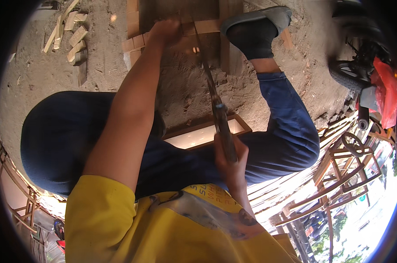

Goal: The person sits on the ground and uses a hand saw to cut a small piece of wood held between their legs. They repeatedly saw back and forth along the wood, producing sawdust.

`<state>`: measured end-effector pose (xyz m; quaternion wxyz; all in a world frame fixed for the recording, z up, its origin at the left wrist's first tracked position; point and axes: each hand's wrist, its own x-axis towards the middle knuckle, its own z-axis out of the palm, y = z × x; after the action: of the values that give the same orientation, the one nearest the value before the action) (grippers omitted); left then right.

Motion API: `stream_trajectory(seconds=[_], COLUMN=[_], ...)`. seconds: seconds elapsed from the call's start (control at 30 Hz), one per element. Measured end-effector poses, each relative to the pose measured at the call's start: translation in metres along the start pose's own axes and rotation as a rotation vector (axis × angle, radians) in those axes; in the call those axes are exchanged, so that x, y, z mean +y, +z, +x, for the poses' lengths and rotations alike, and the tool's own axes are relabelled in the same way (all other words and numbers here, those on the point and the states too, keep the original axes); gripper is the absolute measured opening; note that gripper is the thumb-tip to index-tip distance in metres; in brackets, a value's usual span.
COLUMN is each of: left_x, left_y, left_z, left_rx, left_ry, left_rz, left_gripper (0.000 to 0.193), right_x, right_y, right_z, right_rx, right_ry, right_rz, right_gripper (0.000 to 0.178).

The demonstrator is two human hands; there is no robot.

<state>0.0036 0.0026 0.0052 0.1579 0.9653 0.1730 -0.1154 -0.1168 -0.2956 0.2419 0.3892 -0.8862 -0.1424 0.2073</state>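
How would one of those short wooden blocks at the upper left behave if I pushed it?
The short wooden block would probably stay stiff, since it looks like solid cut wood. Its flat faces and square edges suggest it would slide rather than roll. The loose, sandy-looking ground might drag on it a little.

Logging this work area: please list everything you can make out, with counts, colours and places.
Saw-like tool: one, dark, centre
Wood strip: at least one, brown, top centre
Beam: at least one, brown, top centre
Offcuts: several, tan, upper left
Long box: one, brown rim, centre
Motorbike: one, black, upper right
Plastic bag: one, red, right edge
Wooden frames: several, brown, lower right
Ground: one, brown, upper half
Shirt: one, yellow, bottom
Trousers: one pair, navy, middle
Shoe: one, grey, top
Sock: one, black, in shoe
Left hand: one, bare, top centre
Right hand: one, bare, centre
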Motion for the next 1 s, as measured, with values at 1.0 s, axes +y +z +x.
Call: stream_trajectory(seconds=[1.0], left_x=[0.008], left_y=[-0.004], left_z=[-0.005], left_rx=[-0.023], left_ry=[-0.019], left_rz=[0.000], left_gripper=[0.036], right_x=[-0.002], right_y=[0.005], right_z=[0.052], right_rx=[-0.022], right_ry=[0.154], right_rz=[0.209], right_gripper=[0.015])
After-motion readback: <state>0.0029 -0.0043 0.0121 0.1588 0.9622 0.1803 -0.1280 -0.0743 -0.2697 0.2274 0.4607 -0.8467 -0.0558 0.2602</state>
